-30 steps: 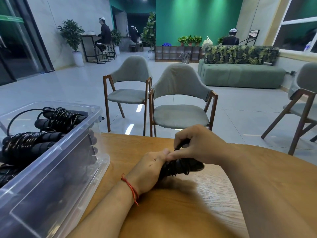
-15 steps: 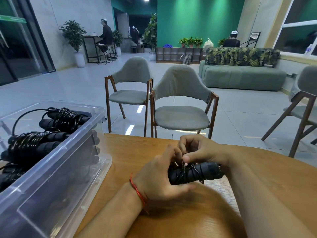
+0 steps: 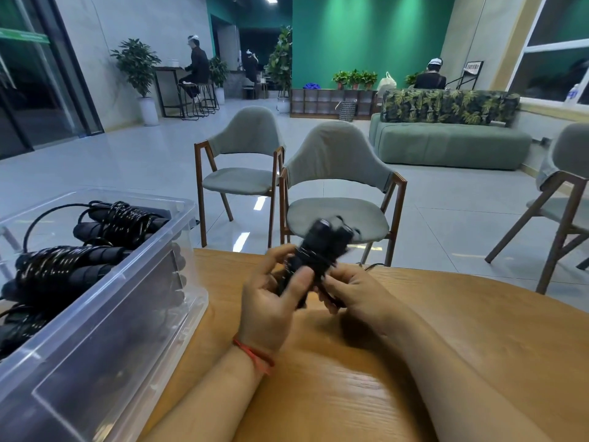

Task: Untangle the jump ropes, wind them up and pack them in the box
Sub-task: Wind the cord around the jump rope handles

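Observation:
A wound black jump rope (image 3: 322, 247) with its two handles side by side is held up over the wooden table (image 3: 446, 346), handle ends tilted away from me. My left hand (image 3: 271, 301) grips its lower part, thumb across the front. My right hand (image 3: 350, 291) pinches the bundle from the right side. The bundle is motion-blurred. A clear plastic box (image 3: 105, 301) at the left holds several wound black jump ropes (image 3: 63, 263).
Two grey chairs (image 3: 338, 193) stand just beyond the table's far edge, a third chair (image 3: 561, 199) at the right. A green sofa (image 3: 452, 141) and seated people lie farther back. The box takes up the table's left side.
The bundle lay low and sideways between both hands; now it is lifted and turned so its handle ends point up and away. The right hand has dropped from above it to its right side.

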The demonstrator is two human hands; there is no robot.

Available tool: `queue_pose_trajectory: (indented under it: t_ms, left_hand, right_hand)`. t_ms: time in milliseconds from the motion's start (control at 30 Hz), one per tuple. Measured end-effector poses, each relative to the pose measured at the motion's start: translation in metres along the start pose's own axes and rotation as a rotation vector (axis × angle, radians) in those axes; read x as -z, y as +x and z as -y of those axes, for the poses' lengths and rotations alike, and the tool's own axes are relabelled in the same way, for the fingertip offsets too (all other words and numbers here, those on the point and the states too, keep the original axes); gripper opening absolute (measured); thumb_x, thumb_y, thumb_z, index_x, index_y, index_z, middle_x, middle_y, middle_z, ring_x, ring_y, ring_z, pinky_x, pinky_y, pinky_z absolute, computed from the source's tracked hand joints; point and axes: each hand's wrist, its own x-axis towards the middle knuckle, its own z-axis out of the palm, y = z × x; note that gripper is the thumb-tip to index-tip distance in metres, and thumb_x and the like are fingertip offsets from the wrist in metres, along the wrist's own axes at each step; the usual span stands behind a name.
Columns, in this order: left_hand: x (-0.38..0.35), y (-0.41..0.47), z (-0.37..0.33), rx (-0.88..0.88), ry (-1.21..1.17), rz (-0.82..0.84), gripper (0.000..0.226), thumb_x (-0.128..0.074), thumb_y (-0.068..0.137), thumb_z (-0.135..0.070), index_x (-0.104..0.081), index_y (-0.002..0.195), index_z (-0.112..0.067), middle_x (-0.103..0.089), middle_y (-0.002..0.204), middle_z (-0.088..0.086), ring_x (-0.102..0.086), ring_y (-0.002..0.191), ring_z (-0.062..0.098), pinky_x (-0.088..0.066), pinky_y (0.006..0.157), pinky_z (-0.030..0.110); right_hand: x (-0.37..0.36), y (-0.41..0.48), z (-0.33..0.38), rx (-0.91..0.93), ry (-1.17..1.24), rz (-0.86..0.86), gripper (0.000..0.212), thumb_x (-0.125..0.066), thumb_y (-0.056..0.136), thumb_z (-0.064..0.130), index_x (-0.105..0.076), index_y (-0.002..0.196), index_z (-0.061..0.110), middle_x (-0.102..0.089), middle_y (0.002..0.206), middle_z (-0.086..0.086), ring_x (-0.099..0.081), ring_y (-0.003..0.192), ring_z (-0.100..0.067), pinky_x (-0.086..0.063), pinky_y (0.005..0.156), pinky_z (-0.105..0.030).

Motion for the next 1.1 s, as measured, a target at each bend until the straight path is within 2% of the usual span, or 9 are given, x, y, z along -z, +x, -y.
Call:
queue_pose_trajectory:
  t_ms: [67, 200, 300, 433, 567, 733, 900, 1033, 1100]
  left_hand:
    - [0.003, 0.007, 0.003, 0.144, -0.035, -0.137, 0.028, -0.058, 0.107, -0.042, -0.064, 0.123, -0.02, -0.073, 0.099, 0.012, -0.072, 0.083, 0.034, -0.06, 0.06, 0.042]
    - [0.008, 0.018, 0.017, 0.421, 0.084, -0.343, 0.052, -0.024, 0.11, -0.06, -0.065, 0.119, -0.03, -0.076, 0.081, 0.008, -0.071, 0.07, 0.025, -0.057, 0.056, 0.037]
    - [0.008, 0.021, 0.025, 0.45, 0.203, -0.365, 0.045, -0.022, 0.114, -0.049, -0.062, 0.115, -0.028, -0.071, 0.076, 0.004, -0.066, 0.064, 0.023, -0.055, 0.055, 0.039]
    - [0.009, 0.019, 0.031, 0.418, 0.487, -0.315, 0.028, -0.033, 0.113, -0.042, -0.054, 0.107, -0.025, -0.065, 0.087, 0.001, -0.064, 0.081, 0.02, -0.05, 0.064, 0.035]
    - [0.014, 0.016, 0.028, 0.292, 0.576, -0.151, 0.023, -0.044, 0.11, -0.043, -0.058, 0.097, -0.03, -0.067, 0.083, -0.002, -0.065, 0.076, 0.007, -0.048, 0.06, 0.023]
    - [0.004, 0.005, 0.016, 0.253, 0.401, 0.241, 0.038, -0.041, 0.11, -0.05, -0.072, 0.105, -0.029, -0.074, 0.092, -0.003, -0.073, 0.091, 0.011, -0.064, 0.077, 0.04]
    - [-0.004, 0.0, 0.002, 0.261, 0.226, 0.319, 0.052, -0.029, 0.108, -0.056, -0.067, 0.09, -0.025, -0.067, 0.085, -0.001, -0.07, 0.083, 0.016, -0.058, 0.068, 0.027]
    - [-0.013, -0.002, 0.0, 0.284, 0.067, 0.323, 0.046, -0.032, 0.11, -0.049, -0.057, 0.09, -0.015, -0.056, 0.081, -0.004, -0.057, 0.073, 0.016, -0.049, 0.063, 0.026]
    - [-0.012, -0.001, 0.002, 0.314, -0.02, 0.295, 0.047, -0.035, 0.109, -0.051, -0.054, 0.092, -0.011, -0.053, 0.079, 0.012, -0.059, 0.073, 0.035, -0.047, 0.059, 0.031]
  right_hand:
    - [-0.01, -0.001, 0.014, 0.025, -0.035, -0.01, 0.031, -0.055, 0.109, 0.043, -0.073, 0.098, 0.02, -0.068, 0.088, -0.007, -0.057, 0.074, -0.017, -0.05, 0.07, -0.028]
    - [-0.016, 0.006, 0.017, 0.033, -0.426, -0.009, 0.019, -0.056, 0.108, 0.044, -0.073, 0.108, 0.036, -0.066, 0.086, 0.013, -0.058, 0.08, -0.005, -0.045, 0.074, -0.027]
    - [-0.022, 0.008, 0.027, 0.071, -0.769, 0.052, 0.021, -0.058, 0.105, 0.049, -0.072, 0.114, 0.036, -0.063, 0.085, 0.016, -0.057, 0.085, -0.004, -0.048, 0.073, -0.034]
    - [-0.025, 0.003, 0.048, 0.162, -0.961, 0.104, 0.026, -0.058, 0.102, 0.056, -0.066, 0.093, 0.033, -0.06, 0.081, 0.014, -0.054, 0.078, -0.005, -0.038, 0.061, -0.03]
    - [-0.016, -0.006, 0.072, 0.219, -0.878, 0.12, 0.02, -0.063, 0.099, 0.061, -0.066, 0.094, 0.042, -0.063, 0.085, 0.017, -0.058, 0.08, -0.003, -0.038, 0.063, -0.026]
    - [0.007, -0.011, 0.08, 0.269, -0.63, 0.041, 0.016, -0.081, 0.089, 0.053, -0.078, 0.096, 0.038, -0.072, 0.089, 0.017, -0.067, 0.09, -0.007, -0.054, 0.076, -0.022]
    - [0.036, -0.015, 0.075, 0.146, -0.344, 0.113, 0.026, -0.087, 0.085, 0.048, -0.077, 0.086, 0.024, -0.066, 0.076, -0.001, -0.059, 0.071, -0.014, -0.048, 0.069, -0.026]
    - [0.046, -0.016, 0.057, -0.029, -0.203, 0.257, 0.036, -0.081, 0.09, 0.051, -0.072, 0.095, 0.016, -0.064, 0.09, -0.017, -0.059, 0.08, -0.025, -0.05, 0.076, -0.037]
    - [0.044, -0.009, 0.036, -0.123, -0.1, 0.302, 0.049, -0.091, 0.076, 0.053, -0.073, 0.099, 0.014, -0.072, 0.1, -0.015, -0.067, 0.085, -0.025, -0.059, 0.088, -0.045]
